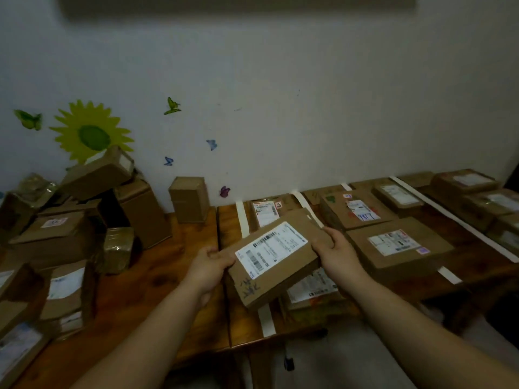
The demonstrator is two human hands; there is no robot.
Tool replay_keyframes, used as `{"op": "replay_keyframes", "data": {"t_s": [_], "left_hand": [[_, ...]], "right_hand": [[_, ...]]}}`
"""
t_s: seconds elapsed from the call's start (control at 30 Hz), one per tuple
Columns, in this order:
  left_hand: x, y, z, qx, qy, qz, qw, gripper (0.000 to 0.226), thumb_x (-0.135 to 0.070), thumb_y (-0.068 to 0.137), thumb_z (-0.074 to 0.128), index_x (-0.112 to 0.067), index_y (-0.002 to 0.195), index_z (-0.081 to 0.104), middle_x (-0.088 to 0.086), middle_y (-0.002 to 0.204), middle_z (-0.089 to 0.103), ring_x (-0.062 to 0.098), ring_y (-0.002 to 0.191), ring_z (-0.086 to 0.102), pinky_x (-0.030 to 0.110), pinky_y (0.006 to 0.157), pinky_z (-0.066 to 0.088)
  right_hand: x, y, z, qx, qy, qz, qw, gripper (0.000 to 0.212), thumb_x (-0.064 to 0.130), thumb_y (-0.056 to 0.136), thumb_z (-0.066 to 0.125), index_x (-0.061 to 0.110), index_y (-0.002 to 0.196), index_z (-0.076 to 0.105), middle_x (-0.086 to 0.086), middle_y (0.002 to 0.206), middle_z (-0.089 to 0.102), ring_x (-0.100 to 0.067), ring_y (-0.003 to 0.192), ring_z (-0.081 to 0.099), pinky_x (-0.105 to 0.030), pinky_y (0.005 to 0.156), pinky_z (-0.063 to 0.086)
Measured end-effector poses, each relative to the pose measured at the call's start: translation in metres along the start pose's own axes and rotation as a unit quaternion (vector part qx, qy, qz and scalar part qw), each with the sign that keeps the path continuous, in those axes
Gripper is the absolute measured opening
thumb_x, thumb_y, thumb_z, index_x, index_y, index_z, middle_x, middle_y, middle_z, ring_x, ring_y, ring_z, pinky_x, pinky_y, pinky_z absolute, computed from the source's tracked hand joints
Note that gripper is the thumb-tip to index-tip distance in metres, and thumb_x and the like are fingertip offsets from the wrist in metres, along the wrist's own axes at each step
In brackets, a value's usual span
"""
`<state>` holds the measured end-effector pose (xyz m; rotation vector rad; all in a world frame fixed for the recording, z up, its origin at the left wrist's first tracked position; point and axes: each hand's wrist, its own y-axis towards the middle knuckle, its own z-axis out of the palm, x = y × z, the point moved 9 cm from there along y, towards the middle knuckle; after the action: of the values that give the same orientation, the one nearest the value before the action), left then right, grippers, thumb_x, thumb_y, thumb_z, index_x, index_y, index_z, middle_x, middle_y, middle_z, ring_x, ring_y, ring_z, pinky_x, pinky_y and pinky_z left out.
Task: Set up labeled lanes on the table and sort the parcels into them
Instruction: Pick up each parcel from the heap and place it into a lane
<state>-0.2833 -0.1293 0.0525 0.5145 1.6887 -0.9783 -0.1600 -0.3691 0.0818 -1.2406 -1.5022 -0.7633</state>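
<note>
Beneath held parcel [273, 255]: sorted parcels [311, 287].

Both hands are on a flat brown cardboard parcel with a white shipping label [273, 255], held tilted above the wooden table [157, 265]: the left hand [210, 262] grips its near-left edge, the right hand [335, 248] its far-right corner. Below it, strips of pale masking tape [242, 220] run across the tabletop, marking lanes, and labelled brown boxes lie flat between them, one large carton with a pink sticker [398, 245] just beside the right hand. On the left, a loose heap of cardboard boxes [84, 220] crowds the table against a white wall with a yellow-green sunflower decal [90, 133].
</note>
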Motion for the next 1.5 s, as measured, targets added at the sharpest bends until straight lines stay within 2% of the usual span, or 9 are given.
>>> {"op": "replay_keyframes", "data": {"t_s": [0.13, 0.27, 0.4, 0.57, 0.7, 0.97, 1.3, 1.4, 1.5], "left_hand": [[0.036, 0.019, 0.018, 0.021, -0.009, -0.045, 0.999, 0.074, 0.000, 0.088, 0.058, -0.024, 0.145, 0.019, 0.013, 0.119, 0.058, 0.025, 0.084, 0.064, 0.039, 0.065, 0.055], [0.047, 0.047, 0.031, -0.009, -0.018, -0.058, 0.998, 0.046, -0.004, 0.089, 0.060, -0.011, 0.126, 0.034, 0.010, 0.090, 0.062, 0.021, 0.072, 0.066, 0.029, 0.052, 0.051], [0.047, 0.067, 0.060, 0.072, 0.070, -0.028, 0.995, 0.059, -0.011, 0.084, 0.067, -0.020, 0.136, 0.041, 0.005, 0.125, 0.056, 0.017, 0.102, 0.059, 0.032, 0.080, 0.054], [0.047, 0.088, 0.088, 0.092, 0.164, -0.007, 0.982, 0.075, -0.017, 0.081, 0.070, -0.028, 0.144, 0.030, 0.006, 0.141, 0.040, 0.024, 0.122, 0.049, 0.036, 0.091, 0.052], [0.041, 0.104, 0.112, 0.096, 0.167, -0.008, 0.981, 0.061, -0.012, 0.087, 0.063, -0.021, 0.141, 0.035, 0.002, 0.136, 0.050, 0.020, 0.117, 0.054, 0.023, 0.078, 0.052], [0.051, 0.116, 0.144, 0.061, 0.206, -0.023, 0.976, 0.055, -0.007, 0.091, 0.056, -0.018, 0.141, 0.037, 0.005, 0.134, 0.053, 0.017, 0.116, 0.054, 0.030, 0.091, 0.050], [0.051, 0.120, 0.155, 0.035, 0.268, -0.028, 0.962, 0.045, -0.012, 0.098, 0.045, -0.021, 0.141, 0.039, 0.001, 0.139, 0.048, 0.013, 0.116, 0.049, 0.025, 0.093, 0.047], [0.049, 0.116, 0.149, 0.037, 0.280, -0.024, 0.959, 0.046, -0.021, 0.098, 0.046, -0.021, 0.143, 0.035, -0.001, 0.144, 0.041, 0.014, 0.123, 0.044, 0.017, 0.087, 0.037], [0.054, 0.108, 0.123, 0.015, 0.288, -0.043, 0.957, 0.051, -0.028, 0.096, 0.050, -0.026, 0.144, 0.033, -0.001, 0.150, 0.034, 0.022, 0.136, 0.036, 0.029, 0.098, 0.039]], "right_hand": [[-0.050, -0.001, 0.019, 0.012, -0.080, 0.033, 0.996, 0.059, 0.045, 0.090, 0.054, 0.041, 0.143, 0.027, 0.001, 0.149, 0.031, -0.024, 0.133, 0.040, -0.050, 0.106, 0.039], [-0.063, 0.006, 0.019, 0.018, -0.131, 0.028, 0.991, 0.074, 0.051, 0.087, 0.056, 0.041, 0.147, 0.014, 0.004, 0.151, 0.028, -0.023, 0.138, 0.031, -0.050, 0.111, 0.033], [-0.082, 0.031, 0.007, 0.004, -0.188, 0.076, 0.979, 0.092, 0.063, 0.078, 0.056, 0.037, 0.151, 0.006, -0.002, 0.153, 0.024, -0.028, 0.139, 0.030, -0.052, 0.110, 0.034], [-0.091, 0.064, 0.001, 0.023, -0.233, 0.075, 0.969, 0.083, 0.052, 0.088, 0.056, 0.032, 0.152, 0.006, -0.009, 0.150, 0.024, -0.031, 0.136, 0.032, -0.049, 0.109, 0.035], [-0.095, 0.102, -0.005, 0.070, -0.286, 0.062, 0.954, 0.075, 0.053, 0.091, 0.050, 0.032, 0.151, 0.011, -0.008, 0.147, 0.027, -0.029, 0.133, 0.036, -0.048, 0.107, 0.040], [-0.124, 0.149, -0.008, 0.138, -0.318, 0.023, 0.938, 0.058, 0.048, 0.093, 0.052, 0.022, 0.141, 0.032, -0.004, 0.141, 0.042, -0.021, 0.129, 0.041, -0.035, 0.105, 0.036], [-0.142, 0.169, 0.000, 0.193, -0.282, 0.022, 0.940, 0.070, 0.050, 0.092, 0.050, 0.030, 0.148, 0.015, -0.007, 0.154, 0.022, -0.029, 0.133, 0.039, -0.048, 0.106, 0.040], [-0.140, 0.172, 0.000, 0.179, -0.312, 0.017, 0.933, 0.068, 0.051, 0.091, 0.052, 0.027, 0.146, 0.021, -0.009, 0.153, 0.025, -0.030, 0.135, 0.035, -0.047, 0.107, 0.038], [-0.133, 0.171, 0.003, 0.178, -0.336, 0.013, 0.925, 0.059, 0.049, 0.092, 0.052, 0.025, 0.141, 0.030, -0.009, 0.148, 0.030, -0.028, 0.130, 0.040, -0.042, 0.102, 0.040]]}}
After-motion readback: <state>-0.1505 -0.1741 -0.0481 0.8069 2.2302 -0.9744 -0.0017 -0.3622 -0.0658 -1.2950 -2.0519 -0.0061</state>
